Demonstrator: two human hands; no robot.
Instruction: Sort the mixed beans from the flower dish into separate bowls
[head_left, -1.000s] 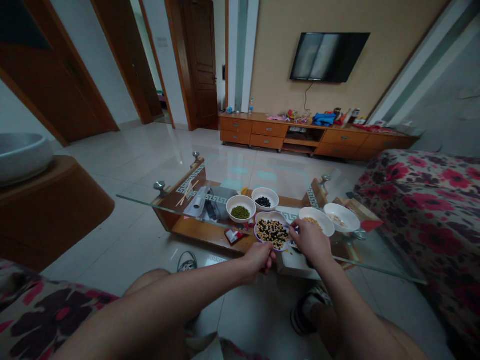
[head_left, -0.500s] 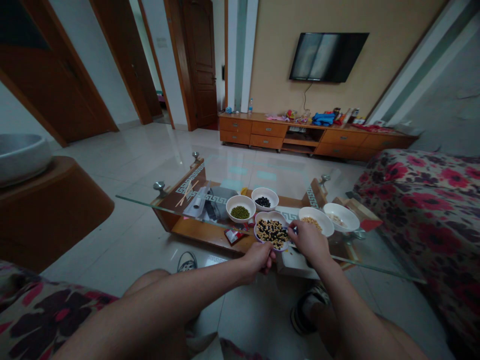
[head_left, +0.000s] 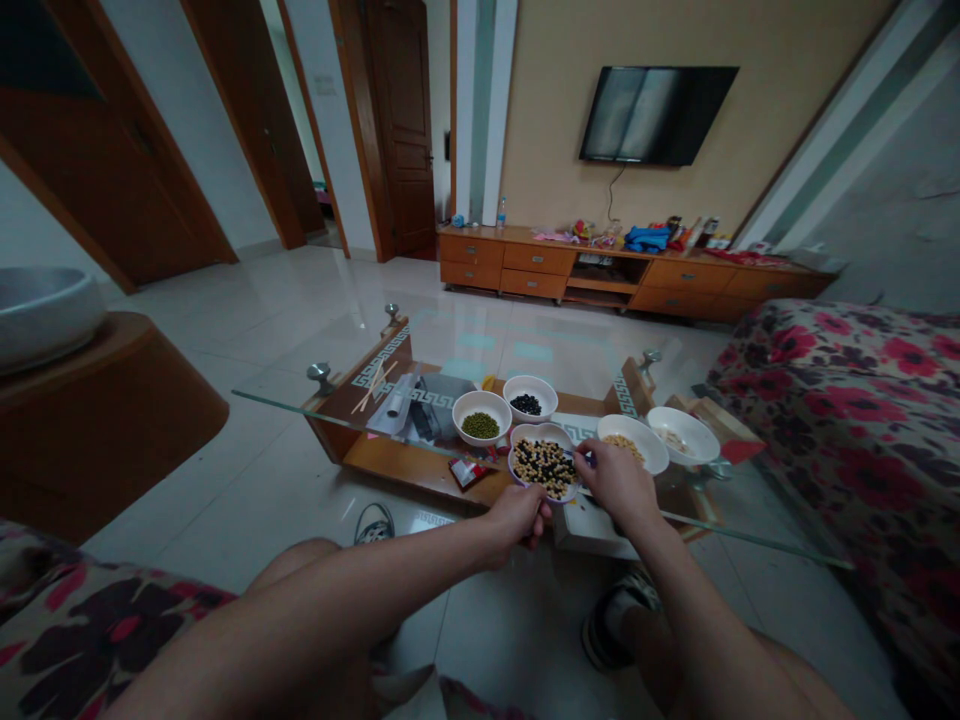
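Observation:
A flower-shaped bowl (head_left: pixel 512 466) with a pale purple outside holds mixed black and yellow beans (head_left: pixel 544 468). My left hand (head_left: pixel 519 515) is closed at its near edge, thumb on the rim. At the bowl's right side, my right hand (head_left: pixel 619 482) is pinched; a small purplish bit shows at the fingertips, too small to name. Behind the bowl stand a white bowl of green beans (head_left: pixel 480 426) and another with black beans (head_left: pixel 526 404). Right of it, partly hidden by my right hand, is a white bowl of yellow beans (head_left: pixel 621 443).
A further white bowl (head_left: pixel 697 440) with pale contents stands at the right on the glass table (head_left: pixel 315 412). Chopsticks (head_left: pixel 375 388) lie toward the left. Under the glass are a red packet (head_left: pixel 466 472) and a white box (head_left: pixel 592 530). A floral sofa (head_left: pixel 840 400) borders the right.
My right hand's fingers have shifted slightly at the bowl's right rim, and a purplish bit now shows by them. My left hand stays in place.

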